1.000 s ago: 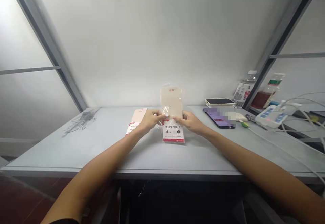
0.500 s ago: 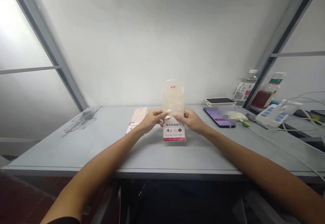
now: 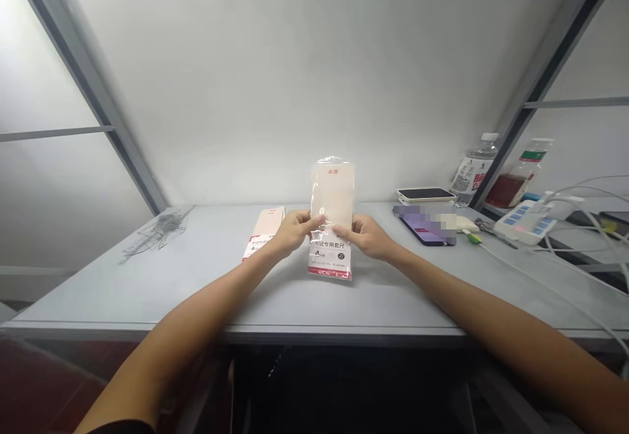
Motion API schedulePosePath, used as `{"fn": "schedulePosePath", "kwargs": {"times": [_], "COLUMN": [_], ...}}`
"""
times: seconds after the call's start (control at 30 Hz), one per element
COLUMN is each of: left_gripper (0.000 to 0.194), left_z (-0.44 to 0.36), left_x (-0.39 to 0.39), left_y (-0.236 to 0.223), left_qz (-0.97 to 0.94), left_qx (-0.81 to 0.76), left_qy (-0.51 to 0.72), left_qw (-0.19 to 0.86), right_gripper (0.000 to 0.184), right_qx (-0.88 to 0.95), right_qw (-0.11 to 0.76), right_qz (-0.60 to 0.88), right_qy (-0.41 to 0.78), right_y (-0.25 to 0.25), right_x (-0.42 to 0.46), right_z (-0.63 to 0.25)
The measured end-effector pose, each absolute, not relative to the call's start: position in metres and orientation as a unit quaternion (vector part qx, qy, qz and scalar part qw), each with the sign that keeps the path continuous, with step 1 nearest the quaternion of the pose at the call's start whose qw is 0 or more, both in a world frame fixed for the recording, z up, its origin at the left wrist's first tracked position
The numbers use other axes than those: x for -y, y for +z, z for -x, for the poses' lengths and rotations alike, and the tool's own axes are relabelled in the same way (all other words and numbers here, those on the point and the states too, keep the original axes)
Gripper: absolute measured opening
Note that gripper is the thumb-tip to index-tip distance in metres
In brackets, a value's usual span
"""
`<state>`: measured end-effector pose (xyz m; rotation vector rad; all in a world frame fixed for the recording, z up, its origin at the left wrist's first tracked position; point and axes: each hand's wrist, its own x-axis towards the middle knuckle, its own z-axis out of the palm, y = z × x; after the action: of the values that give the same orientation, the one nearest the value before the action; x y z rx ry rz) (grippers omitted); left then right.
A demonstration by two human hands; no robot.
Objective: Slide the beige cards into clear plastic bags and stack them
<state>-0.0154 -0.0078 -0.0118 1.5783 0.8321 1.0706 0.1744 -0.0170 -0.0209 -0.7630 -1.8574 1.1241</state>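
Observation:
A clear plastic packet [image 3: 333,191] stands almost upright in front of me, with cream-coloured flat contents and a white, red-trimmed label reading as an exam ruler set. My left hand [image 3: 295,232] pinches its left edge at mid-height, and my right hand [image 3: 368,237] holds the right edge. The fingertips of both hands nearly meet across the front, covering part of the label's top. The packet's lower end hangs just above the table or rests on it; I cannot tell which. A similar packet [image 3: 263,234] lies on the table, partly hidden behind my left hand.
The grey table [image 3: 147,290] runs across the view against a white wall. A crumpled clear wrapper [image 3: 160,232] lies at the left. On the right are several phones [image 3: 425,221], bottles [image 3: 474,175], a power strip [image 3: 525,222] and white cables.
The packet has tilted slightly, its lower end swinging to the left. My hands stay in nearly the same place, still holding it.

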Motion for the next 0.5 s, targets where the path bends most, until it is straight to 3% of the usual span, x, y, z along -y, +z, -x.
{"fn": "schedulePosePath", "kwargs": {"times": [0.33, 0.5], "left_gripper": [0.042, 0.048], "left_z": [0.014, 0.020], "left_x": [0.010, 0.006], "left_y": [-0.011, -0.014], "left_qz": [-0.636, -0.673], "left_qx": [-0.452, -0.523], "left_qy": [0.457, 0.425], "left_qw": [0.426, 0.306], "right_gripper": [0.035, 0.038], "right_qx": [0.725, 0.721], "right_qw": [0.385, 0.371], "right_qz": [0.386, 0.429], "right_qy": [0.422, 0.398], "right_y": [-0.023, -0.026], "right_x": [0.008, 0.001], "right_z": [-0.178, -0.181]}}
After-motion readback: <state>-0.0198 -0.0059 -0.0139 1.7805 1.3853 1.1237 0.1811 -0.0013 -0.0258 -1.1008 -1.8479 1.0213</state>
